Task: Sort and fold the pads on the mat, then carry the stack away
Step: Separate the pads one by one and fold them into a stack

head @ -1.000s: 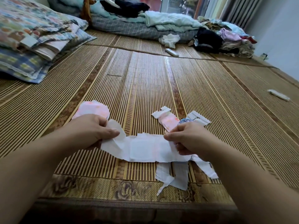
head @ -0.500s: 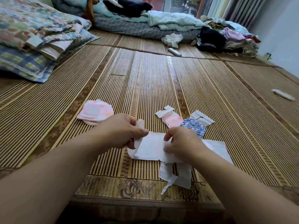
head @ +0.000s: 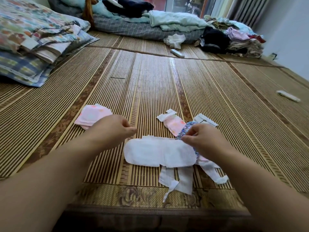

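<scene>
Nearest, both bare forearms reach in from the bottom corners over the brown flower-patterned border of the striped woven bamboo mat (head: pixel 150 91). On the near side of the long white oblong pad (head: pixel 155 153), which lies flat and opened out crosswise on the mat, a few loose white wrapper strips (head: pixel 177 180) lie partly tucked under its edge. The right hand (head: pixel 205 143) comes down on the pad's right end, wrist raised and fingers curled, with thumb and forefinger pinched together on the pad's far right edge. The left hand (head: pixel 113 129) hovers above the mat just beyond the pad's left end and apart from it. Its back is uppermost, its fingers are loosely curled and its thumb points towards the right hand; it holds nothing.

Beyond the pad's right end, meeting it under the right hand's fingers, lies a blue-patterned wrapper (head: pixel 187 129). Just past that are a pink wrapper with white tabs (head: pixel 173 123) and a white paper strip (head: pixel 205 120). Beyond the pad's left end, partly hidden by the left hand, sits a small stack of folded pink pads (head: pixel 92 117).

Far beyond the pad to the left is a pile of folded flowery and checked quilts (head: pixel 33 41). Straight beyond it is grey checked bedding (head: pixel 133 29) under pale green blankets, and to the far right a heap of mixed clothes (head: pixel 237 41).
</scene>
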Action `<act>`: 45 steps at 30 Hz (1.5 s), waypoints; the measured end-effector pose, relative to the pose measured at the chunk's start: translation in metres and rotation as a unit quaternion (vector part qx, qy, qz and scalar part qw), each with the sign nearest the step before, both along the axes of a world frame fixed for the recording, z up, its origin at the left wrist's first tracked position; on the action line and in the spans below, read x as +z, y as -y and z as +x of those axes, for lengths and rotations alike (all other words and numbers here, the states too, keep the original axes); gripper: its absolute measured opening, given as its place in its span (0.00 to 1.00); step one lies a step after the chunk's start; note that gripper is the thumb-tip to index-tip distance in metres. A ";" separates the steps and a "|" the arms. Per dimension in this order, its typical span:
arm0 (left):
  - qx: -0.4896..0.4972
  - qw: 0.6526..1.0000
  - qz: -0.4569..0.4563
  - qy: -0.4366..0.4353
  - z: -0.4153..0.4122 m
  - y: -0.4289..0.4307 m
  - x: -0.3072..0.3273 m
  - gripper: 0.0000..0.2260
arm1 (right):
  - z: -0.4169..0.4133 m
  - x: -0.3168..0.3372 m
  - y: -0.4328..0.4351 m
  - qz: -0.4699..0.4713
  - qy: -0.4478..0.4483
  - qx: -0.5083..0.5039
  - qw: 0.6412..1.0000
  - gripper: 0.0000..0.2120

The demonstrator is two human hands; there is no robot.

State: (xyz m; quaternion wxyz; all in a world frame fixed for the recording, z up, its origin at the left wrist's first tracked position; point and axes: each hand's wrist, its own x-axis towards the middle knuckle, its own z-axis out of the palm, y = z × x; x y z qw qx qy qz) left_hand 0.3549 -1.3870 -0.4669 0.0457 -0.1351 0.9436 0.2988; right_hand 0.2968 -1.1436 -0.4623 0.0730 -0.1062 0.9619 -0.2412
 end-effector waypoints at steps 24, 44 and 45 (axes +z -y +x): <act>0.016 0.958 0.286 -0.002 0.023 0.001 -0.002 0.04 | 0.004 0.024 -0.016 -0.179 0.202 -0.020 0.963 0.07; 0.017 0.919 0.394 -0.031 0.024 -0.043 -0.008 0.14 | 0.030 0.020 0.054 -0.333 0.228 0.051 0.914 0.17; 0.020 0.919 0.392 -0.028 0.023 -0.043 -0.010 0.16 | 0.031 0.019 0.055 -0.333 0.231 0.052 0.913 0.18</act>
